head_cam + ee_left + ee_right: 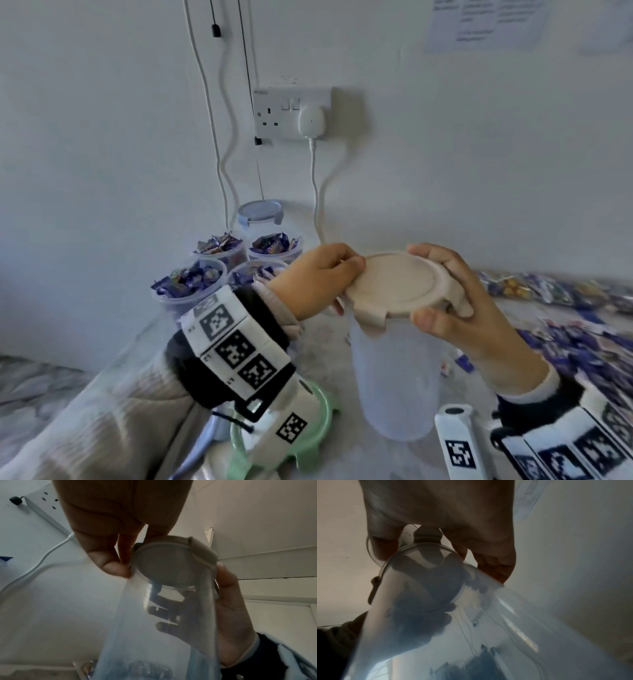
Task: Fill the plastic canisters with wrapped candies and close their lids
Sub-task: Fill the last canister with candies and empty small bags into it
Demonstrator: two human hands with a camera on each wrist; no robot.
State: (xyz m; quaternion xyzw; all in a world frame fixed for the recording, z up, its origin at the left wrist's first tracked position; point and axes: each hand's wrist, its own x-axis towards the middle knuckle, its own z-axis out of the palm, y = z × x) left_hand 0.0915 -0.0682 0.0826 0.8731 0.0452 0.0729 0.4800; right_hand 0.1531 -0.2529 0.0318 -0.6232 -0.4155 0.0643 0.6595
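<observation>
Now both hands (318, 277) (459, 301) grip beige lid (397, 284) edges.

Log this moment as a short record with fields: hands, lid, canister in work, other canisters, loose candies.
left hand: grips the left edge of the beige lid
right hand: grips the lid's right edge, thumb at the front rim
beige lid: on top of the tall canister, clips sticking out, not folded down
tall clear canister: upright on the table, looks empty
open canisters: four at back left, full of wrapped candies
blue-lidded canister: behind them, by the wall
loose candies: spread at right
green lid: under the left wrist
</observation>
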